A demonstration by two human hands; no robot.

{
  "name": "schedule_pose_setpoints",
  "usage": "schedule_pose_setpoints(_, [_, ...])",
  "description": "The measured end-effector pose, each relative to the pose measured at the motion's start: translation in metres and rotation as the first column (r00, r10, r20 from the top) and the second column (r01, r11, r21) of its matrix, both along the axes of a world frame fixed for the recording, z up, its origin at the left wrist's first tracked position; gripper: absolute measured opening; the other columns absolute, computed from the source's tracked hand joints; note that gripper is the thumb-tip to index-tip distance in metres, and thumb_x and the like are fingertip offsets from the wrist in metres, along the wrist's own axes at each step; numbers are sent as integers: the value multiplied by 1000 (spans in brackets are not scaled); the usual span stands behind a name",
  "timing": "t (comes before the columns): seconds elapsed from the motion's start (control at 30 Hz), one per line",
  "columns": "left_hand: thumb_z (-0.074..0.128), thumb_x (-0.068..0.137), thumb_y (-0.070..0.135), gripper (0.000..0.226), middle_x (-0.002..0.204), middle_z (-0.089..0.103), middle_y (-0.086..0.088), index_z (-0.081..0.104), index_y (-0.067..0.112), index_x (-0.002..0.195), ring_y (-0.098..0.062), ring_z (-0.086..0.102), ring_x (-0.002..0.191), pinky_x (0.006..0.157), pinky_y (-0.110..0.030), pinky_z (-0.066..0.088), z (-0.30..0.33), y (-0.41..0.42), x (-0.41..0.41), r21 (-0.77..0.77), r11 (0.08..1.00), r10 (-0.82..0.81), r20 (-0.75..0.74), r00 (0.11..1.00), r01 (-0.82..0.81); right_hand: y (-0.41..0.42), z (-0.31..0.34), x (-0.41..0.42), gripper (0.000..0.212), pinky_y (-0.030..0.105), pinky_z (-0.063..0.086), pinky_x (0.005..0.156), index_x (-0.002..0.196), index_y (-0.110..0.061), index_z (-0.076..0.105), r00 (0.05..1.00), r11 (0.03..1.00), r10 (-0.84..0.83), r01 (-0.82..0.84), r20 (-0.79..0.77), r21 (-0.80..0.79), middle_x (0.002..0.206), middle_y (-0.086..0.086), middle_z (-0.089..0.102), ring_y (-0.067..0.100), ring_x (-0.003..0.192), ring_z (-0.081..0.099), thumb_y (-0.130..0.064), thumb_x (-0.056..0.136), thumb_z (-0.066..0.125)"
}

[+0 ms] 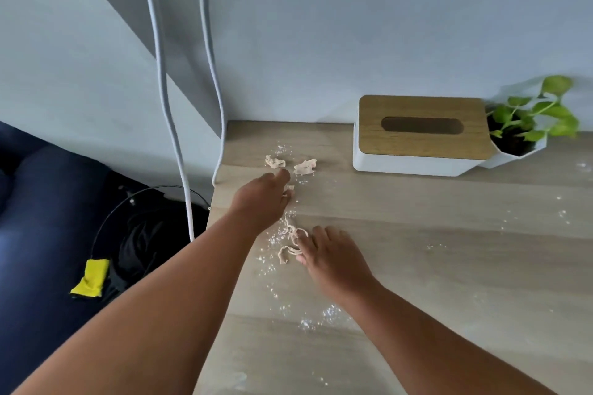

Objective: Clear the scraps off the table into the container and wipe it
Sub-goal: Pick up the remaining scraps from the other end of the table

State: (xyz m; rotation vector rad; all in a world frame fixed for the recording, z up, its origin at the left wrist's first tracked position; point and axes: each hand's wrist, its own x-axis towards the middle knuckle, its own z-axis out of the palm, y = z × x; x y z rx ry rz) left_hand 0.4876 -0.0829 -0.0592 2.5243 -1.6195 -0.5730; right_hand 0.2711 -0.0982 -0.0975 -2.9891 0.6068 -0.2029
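A: Nearest the camera, what lies on the table (449, 266)?

B: White powder specks (330, 313), scattered along the near-left part of the wooden top, thickest just beside the right forearm.

A: Right hand (330, 258)?

B: Palm down on the table, fingers spread and fairly straight, not gripping. Its fingertips touch a tangle of stringy pale scraps (290, 242), which lies just left of the hand.

A: And the left hand (264, 200)?

B: Farther in, reaching from the left edge. Fingers curled down; a small pale scrap (288, 187) shows at the fingertips. Whether it is pinched or only touched, cannot tell.

A: More scraps beyond?

B: Two crumpled pale pieces (305, 167) just past the left hand's fingertips, side by side, apart from each other, with a dusting of powder behind them.

A: Off the table?

B: On the left, low down, a dark-lined container (144, 234) with a thin round rim, and a yellow cloth (91, 277) draped at its near edge. Two white cables (167, 90) hang down the wall there.

A: Far side?

B: A white tissue box with a wooden lid (420, 135) against the wall, far right, and a small green plant in a white pot (526, 131) touching its right end.
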Motion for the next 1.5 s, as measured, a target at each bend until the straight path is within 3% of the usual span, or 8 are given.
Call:
schedule_pose_setpoints(0.3, [47, 105, 34, 26, 108, 65, -18, 49, 9, 112, -42, 65, 96, 78, -47, 54, -8, 7, -7, 38, 999, 33, -30, 999, -32, 0, 0, -2, 27, 40, 44, 63, 99, -18, 49, 992, 994, 29, -41, 120, 98, 88, 7, 61, 31, 72, 57, -19, 87, 74])
schedule_pose_setpoints(0.43, [45, 106, 23, 21, 103, 66, -21, 50, 4, 112, -41, 66, 92, 72, -39, 47, 1, 17, -1, 15, 994, 106, -61, 992, -106, -7, 10, -6, 11, 39, 46, 60, 90, -12, 59, 991, 981, 9, -35, 134, 192, 81, 9, 60, 32, 67, 57, -12, 82, 67])
schedule_pose_setpoints(0.73, [47, 102, 22, 8, 86, 64, -8, 43, 15, 100, -31, 61, 73, 61, -34, 40, 24, 57, 6, 16, 978, 210, -145, 967, -210, -16, 28, -17, 10, 29, 29, 66, 85, -12, 55, 965, 803, -258, 235, -36, 547, 82, 6, 54, 22, 73, 47, -6, 84, 63])
schedule_pose_setpoints(0.87, [44, 100, 16, 5, 89, 63, -6, 48, 17, 103, -31, 60, 77, 65, -35, 43, 29, 76, -3, 27, 979, 203, -128, 971, -202, -15, 33, -27, 23, 32, 23, 56, 81, -18, 38, 928, 746, -372, 319, -31, 585, 70, -11, 37, 18, 62, 38, -6, 87, 58])
schedule_pose_setpoints(0.97, [43, 99, 11, 18, 106, 65, -8, 56, 15, 112, -29, 61, 87, 74, -37, 51, 31, 88, -12, 22, 984, 178, -155, 972, -177, -13, 38, -33, 13, 26, 35, 56, 92, -17, 46, 901, 705, -435, 347, -9, 619, 77, -13, 49, 9, 65, 49, -8, 92, 55])
schedule_pose_setpoints(1.07, [45, 100, 12, 22, 114, 63, -8, 59, 13, 117, -28, 62, 92, 79, -36, 52, 33, 98, -20, 5, 987, 158, -181, 971, -160, -13, 42, -37, 12, 37, 46, 68, 87, -15, 52, 893, 685, -450, 354, -12, 637, 84, 1, 57, 22, 77, 55, -6, 94, 51])
schedule_pose_setpoints(1.3, [59, 94, 35, 19, 83, 52, 5, 47, 21, 87, -20, 52, 74, 61, -30, 34, 39, 112, -28, -36, 983, 174, -169, 970, -182, -9, 52, -44, 38, 31, 39, 57, 72, -23, 37, 871, 603, -481, 415, -105, 681, 68, -4, 52, 18, 62, 48, -23, 87, 72])
schedule_pose_setpoints(1.5, [59, 101, 38, 22, 78, 52, 10, 46, 20, 96, -16, 51, 72, 57, -30, 35, 37, 114, -25, -70, 973, 200, -204, 958, -218, -10, 57, -37, 23, 31, 37, 52, 87, -17, 38, 894, 657, -443, 376, -69, 654, 77, -2, 63, 12, 62, 56, -16, 100, 57])
